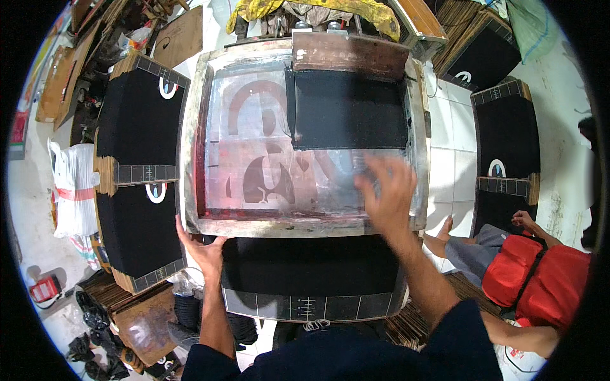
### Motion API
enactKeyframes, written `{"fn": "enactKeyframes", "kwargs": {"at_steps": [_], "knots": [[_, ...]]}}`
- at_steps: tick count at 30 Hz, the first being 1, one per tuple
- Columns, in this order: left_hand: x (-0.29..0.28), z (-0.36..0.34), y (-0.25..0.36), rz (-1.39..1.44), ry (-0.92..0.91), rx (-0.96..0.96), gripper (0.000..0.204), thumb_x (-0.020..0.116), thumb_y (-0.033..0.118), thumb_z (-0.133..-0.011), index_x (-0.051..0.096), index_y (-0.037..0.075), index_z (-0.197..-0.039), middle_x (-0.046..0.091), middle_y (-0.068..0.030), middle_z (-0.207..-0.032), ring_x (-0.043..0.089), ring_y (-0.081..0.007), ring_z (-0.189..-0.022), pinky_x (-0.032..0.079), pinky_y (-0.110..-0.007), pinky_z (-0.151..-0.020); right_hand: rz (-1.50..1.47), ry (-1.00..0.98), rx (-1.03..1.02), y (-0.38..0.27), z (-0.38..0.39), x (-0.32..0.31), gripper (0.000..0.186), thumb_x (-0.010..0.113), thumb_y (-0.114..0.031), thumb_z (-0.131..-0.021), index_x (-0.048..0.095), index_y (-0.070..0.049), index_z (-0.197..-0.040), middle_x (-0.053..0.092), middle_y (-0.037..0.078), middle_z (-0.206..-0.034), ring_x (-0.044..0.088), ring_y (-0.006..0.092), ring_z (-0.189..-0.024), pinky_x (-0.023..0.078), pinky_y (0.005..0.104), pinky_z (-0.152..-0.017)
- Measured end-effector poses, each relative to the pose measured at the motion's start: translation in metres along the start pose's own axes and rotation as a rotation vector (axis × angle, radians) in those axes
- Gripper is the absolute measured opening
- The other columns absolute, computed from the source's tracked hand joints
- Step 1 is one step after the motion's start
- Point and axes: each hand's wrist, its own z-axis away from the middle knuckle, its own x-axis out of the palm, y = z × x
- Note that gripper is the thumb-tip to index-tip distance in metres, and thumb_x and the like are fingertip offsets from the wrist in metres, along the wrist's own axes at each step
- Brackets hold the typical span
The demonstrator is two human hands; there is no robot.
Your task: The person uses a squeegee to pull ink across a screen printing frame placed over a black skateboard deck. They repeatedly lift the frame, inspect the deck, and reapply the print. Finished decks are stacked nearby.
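Right hand (389, 193): blurred, over near right of the mesh (219, 162). Fingers bent, loosely parted; nothing seen in it. Contact with mesh: cannot tell.

Left hand (203, 251): spread wide at the near left corner of the frame (305, 227), thumb by the near edge, fingers along the side; no closed grip.

Frame lies over a black-covered board (311, 270), whose near strip shows. Mesh carries curved shapes; black rectangle (349, 111) at far right, brown panel (349, 54) behind it.

Outward: black-covered boards with white ring marks at left (140, 120) and right (505, 133). Person in red shirt (508, 267) at lower right.

Progress, my judgement: partway. Frame is down; side pieces bear marks. Near strip shows none; what lies under the mesh is hidden, so its finish cannot be told.
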Motion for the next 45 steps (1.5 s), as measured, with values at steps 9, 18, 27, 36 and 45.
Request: {"fn": "enactKeyframes", "kwargs": {"at_steps": [9, 18, 27, 36, 45], "knots": [[-0.027, -0.063, 0.162, 0.157, 0.283, 0.333, 0.102, 0.084, 0.008, -0.087, 0.018, 0.008, -0.165, 0.056, -0.0220, -0.140, 0.057, -0.0307, -0.129, 0.050, -0.045, -0.107, 0.117, 0.377, -0.263, -0.055, -0.031, -0.149, 0.038, 0.059, -0.038, -0.101, 0.074, -0.010, -0.122, 0.068, 0.015, -0.113, 0.065, 0.0355, -0.103, 0.050, 0.0456, -0.089], [0.125, 0.089, 0.043, -0.756, -0.751, 0.476, 0.083, 0.064, 0.061, -0.096, 0.039, 0.017, -0.161, 0.023, -0.0289, -0.167, 0.014, -0.0473, -0.158, 0.005, -0.073, -0.121, -0.111, 0.546, -0.434, -0.123, -0.119, -0.214, 0.032, 0.051, -0.018, -0.103, 0.067, 0.010, -0.102, 0.066, 0.017, -0.083, 0.065, 0.0234, -0.082, 0.050, 0.0348, -0.077], [0.131, 0.098, 0.031, -0.855, -0.764, 0.485, 0.083, 0.058, 0.065, -0.097, 0.037, 0.020, -0.163, 0.016, -0.0283, -0.169, 0.007, -0.0482, -0.159, 0.001, -0.075, -0.120, -0.200, 0.425, -0.385, -0.125, -0.133, -0.243, 0.028, 0.054, -0.018, -0.099, 0.069, 0.006, -0.095, 0.068, 0.018, -0.084, 0.066, 0.0246, -0.080, 0.051, 0.0365, -0.075], [0.113, 0.088, 0.038, -0.528, -0.705, 0.460, 0.074, 0.072, 0.048, -0.093, 0.051, 0.011, -0.153, 0.035, -0.0258, -0.163, 0.024, -0.0415, -0.156, 0.012, -0.064, -0.125, 0.092, 0.533, 0.001, -0.132, -0.125, -0.238, 0.046, 0.051, -0.044, -0.101, 0.076, -0.005, -0.107, 0.075, 0.021, -0.101, 0.071, 0.0393, -0.097, 0.053, 0.0466, -0.085], [-0.193, 0.090, -0.194, -0.620, 0.143, -0.393, 0.040, 0.057, 0.029, -0.102, 0.075, -0.007, -0.095, 0.075, -0.0219, -0.083, 0.074, -0.0374, -0.082, 0.055, -0.048, -0.079, 0.252, 0.336, 0.112, -0.114, -0.163, -0.253, 0.056, 0.046, -0.061, -0.100, 0.074, -0.021, -0.128, 0.078, 0.008, -0.115, 0.071, 0.0322, -0.113, 0.051, 0.0463, -0.100]]}}
